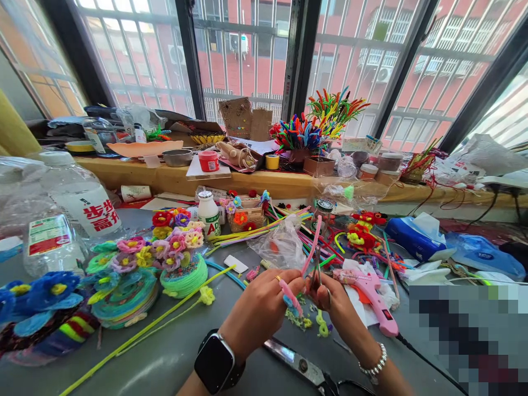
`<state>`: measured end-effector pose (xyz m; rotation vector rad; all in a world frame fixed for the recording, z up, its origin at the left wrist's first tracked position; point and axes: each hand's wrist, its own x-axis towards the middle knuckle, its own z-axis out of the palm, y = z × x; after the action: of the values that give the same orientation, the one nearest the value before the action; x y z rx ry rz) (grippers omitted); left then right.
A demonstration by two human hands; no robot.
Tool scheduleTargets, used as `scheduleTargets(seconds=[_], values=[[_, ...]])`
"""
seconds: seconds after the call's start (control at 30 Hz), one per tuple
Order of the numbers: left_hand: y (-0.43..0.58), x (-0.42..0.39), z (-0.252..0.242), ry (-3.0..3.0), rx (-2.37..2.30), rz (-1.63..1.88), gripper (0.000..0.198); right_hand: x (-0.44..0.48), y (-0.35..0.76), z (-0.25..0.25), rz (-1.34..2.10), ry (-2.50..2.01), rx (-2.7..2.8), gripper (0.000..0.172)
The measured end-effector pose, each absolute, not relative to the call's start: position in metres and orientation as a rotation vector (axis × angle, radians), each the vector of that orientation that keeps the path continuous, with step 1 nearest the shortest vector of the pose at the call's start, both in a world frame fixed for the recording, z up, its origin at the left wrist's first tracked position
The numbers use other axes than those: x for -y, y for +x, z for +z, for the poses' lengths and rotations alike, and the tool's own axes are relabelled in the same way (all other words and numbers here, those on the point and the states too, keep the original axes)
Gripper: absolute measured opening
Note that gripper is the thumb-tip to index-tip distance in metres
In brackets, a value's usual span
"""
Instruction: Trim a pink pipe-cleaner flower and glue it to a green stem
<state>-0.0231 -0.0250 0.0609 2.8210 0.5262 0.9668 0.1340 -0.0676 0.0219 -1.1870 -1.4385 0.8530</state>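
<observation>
"Head view first. Where was the stem, and what held it?"

"Pink stem (312,248) rose at a tilt from the left hand (262,302), pinched in its curled fingers. Right hand (336,300) gripped small scissors (317,268), fingers at the loops. Blades just beside the stem; couldn't tell whether they touched it."

"Hazards?"

"Left fingertips sat close to the blades; a slip could have nicked them, I judged. Fuzz might have masked the cutting line. Glue gun (370,294) lay near the right hand, nozzle towards it. Hot or cold, couldn't tell; a careless wrist could have knocked it."

"Materials?"

"Stem soft, bristly. Curled pink-and-blue piece (293,302) hung by the left fingers. Gun smooth pink plastic. Large scissors (297,360), steel, flat on the grey tabletop (165,363). Mint pot (184,281), at left, ridged like wound yarn, under looped fuzzy flowers (178,241)."
</observation>
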Motion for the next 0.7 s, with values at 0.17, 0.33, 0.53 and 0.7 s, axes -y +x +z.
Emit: scheduleTargets(seconds=[0.17, 0.33, 0.53, 0.7], values=[[-0.0216, 0.0256, 0.0626, 2.830, -0.472, 0.886, 0.025, 0.0690, 0.1353, 0.0259, 0.868, -1.172, 1.459, 0.053], [-0.0216, 0.0255, 0.0619, 2.880, -0.464, 0.840, 0.024, 0.0693, 0.1392, 0.0285, 0.807, -1.243, 1.447, 0.053], [-0.0216, 0.0248, 0.0631, 2.911, -0.493, 0.752, 0.019, 0.0683, 0.1400, 0.0239, 0.749, -1.310, 1.433, 0.049], [-0.0216, 0.0242, 0.0635, 2.898, -0.493, 0.781, 0.020, 0.0682, 0.1370, 0.0255, 0.693, -1.380, 1.403, 0.047]])
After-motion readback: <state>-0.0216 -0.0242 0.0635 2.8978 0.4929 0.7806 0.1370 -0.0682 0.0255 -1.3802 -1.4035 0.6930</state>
